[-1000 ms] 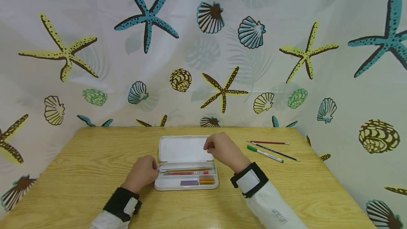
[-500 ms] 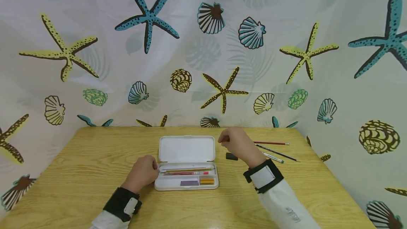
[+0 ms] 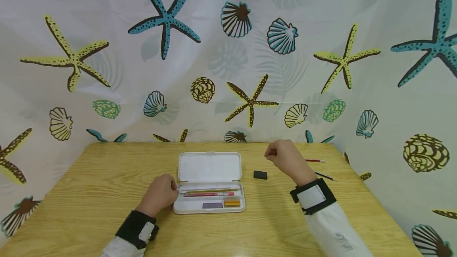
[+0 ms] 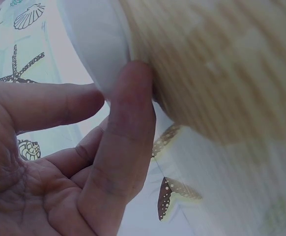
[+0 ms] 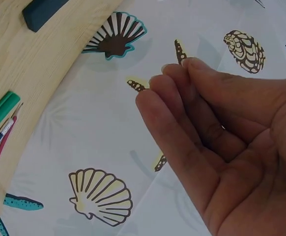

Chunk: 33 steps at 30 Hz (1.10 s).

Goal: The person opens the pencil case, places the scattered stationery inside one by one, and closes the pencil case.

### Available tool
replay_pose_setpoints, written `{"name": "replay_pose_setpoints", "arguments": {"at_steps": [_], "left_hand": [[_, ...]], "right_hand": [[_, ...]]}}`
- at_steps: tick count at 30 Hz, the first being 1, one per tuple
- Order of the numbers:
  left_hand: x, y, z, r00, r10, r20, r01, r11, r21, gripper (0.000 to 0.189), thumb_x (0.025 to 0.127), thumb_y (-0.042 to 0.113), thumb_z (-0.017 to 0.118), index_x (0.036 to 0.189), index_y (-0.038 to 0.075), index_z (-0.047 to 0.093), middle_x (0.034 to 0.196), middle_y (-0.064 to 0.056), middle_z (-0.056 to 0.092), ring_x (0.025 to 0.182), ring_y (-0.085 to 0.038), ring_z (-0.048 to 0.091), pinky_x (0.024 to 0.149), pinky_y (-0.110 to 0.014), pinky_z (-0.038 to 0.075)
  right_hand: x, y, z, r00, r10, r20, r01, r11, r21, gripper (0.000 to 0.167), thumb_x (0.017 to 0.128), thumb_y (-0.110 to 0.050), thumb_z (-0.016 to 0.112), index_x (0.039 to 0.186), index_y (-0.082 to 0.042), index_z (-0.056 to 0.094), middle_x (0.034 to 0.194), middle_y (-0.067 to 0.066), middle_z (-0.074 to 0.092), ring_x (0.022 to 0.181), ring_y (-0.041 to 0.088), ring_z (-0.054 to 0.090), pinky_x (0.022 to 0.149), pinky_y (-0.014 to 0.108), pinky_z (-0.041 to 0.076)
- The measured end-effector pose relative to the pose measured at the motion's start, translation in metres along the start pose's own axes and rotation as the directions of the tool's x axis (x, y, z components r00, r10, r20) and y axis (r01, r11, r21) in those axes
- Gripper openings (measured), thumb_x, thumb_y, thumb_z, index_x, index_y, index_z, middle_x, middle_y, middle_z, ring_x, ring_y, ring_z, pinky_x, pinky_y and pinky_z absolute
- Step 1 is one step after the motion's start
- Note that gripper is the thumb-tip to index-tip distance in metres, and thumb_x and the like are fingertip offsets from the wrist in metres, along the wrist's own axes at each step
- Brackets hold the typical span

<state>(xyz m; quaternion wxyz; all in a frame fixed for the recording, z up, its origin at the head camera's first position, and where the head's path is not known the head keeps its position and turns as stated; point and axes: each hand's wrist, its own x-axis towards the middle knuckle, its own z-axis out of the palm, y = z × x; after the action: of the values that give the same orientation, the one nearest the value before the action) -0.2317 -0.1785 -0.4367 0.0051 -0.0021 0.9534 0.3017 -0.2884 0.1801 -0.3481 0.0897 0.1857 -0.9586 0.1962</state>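
A white pencil case (image 3: pixel 210 211) lies on the table with its lid folded back. My left hand (image 3: pixel 159 195) pinches its left edge between thumb and index finger, and the case's pale side (image 4: pixel 96 37) fills the upper part of the left wrist view. Inside it are a couple of pencils (image 3: pixel 214 194), a purple-grey block (image 3: pixel 212 205) and an orange-yellow block (image 3: pixel 232 203). My right hand (image 3: pixel 285 160) hovers above the table to the right of the case, its fingers loosely bent and holding nothing. Below and left of it sits a black eraser (image 3: pixel 260 175).
A red pencil (image 3: pixel 315 160) and a dark pencil (image 3: pixel 325 176) show beyond my right hand, partly covered in the head view. The green-capped marker (image 5: pixel 3 109) shows in the right wrist view. A patterned cloth (image 3: pixel 214 62) hangs behind the wooden table (image 3: pixel 118 177).
My right hand has moved right and slightly back, from over the lid towards the pencils and marker, which it partly hides. The black eraser has come into view. My left hand stays put.
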Motion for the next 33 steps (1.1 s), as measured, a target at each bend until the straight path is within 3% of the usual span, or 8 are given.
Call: {"name": "replay_pose_setpoints", "arguments": {"at_steps": [16, 33], "left_hand": [[-0.001, 0.001, 0.000, 1.000, 0.001, 0.000, -0.001, 1.000, -0.008, 0.005, 0.081, 0.002, 0.063, 0.076, 0.002, 0.060, 0.071, -0.008, 0.056, 0.059, -0.019, 0.052, 0.051, -0.028, 0.039], [-0.001, 0.000, 0.002, 1.000, 0.003, -0.007, -0.003, 1.000, -0.012, 0.007, 0.082, 0.003, 0.063, 0.076, 0.003, 0.060, 0.070, -0.007, 0.056, 0.058, -0.019, 0.052, 0.050, -0.028, 0.038]], "right_hand": [[-0.007, 0.059, -0.003, 0.992, 0.118, -0.033, -0.118, 0.993, 0.009, 0.008, 0.087, -0.003, 0.071, 0.092, 0.002, 0.075, 0.088, 0.015, 0.073, 0.076, 0.023, 0.067, 0.069, 0.038, 0.056], [-0.007, 0.093, 0.024, 0.968, 0.250, -0.013, -0.250, 0.967, -0.042, 0.010, 0.087, -0.002, 0.070, 0.092, 0.003, 0.076, 0.091, 0.018, 0.073, 0.081, 0.028, 0.068, 0.072, 0.043, 0.055]]}}
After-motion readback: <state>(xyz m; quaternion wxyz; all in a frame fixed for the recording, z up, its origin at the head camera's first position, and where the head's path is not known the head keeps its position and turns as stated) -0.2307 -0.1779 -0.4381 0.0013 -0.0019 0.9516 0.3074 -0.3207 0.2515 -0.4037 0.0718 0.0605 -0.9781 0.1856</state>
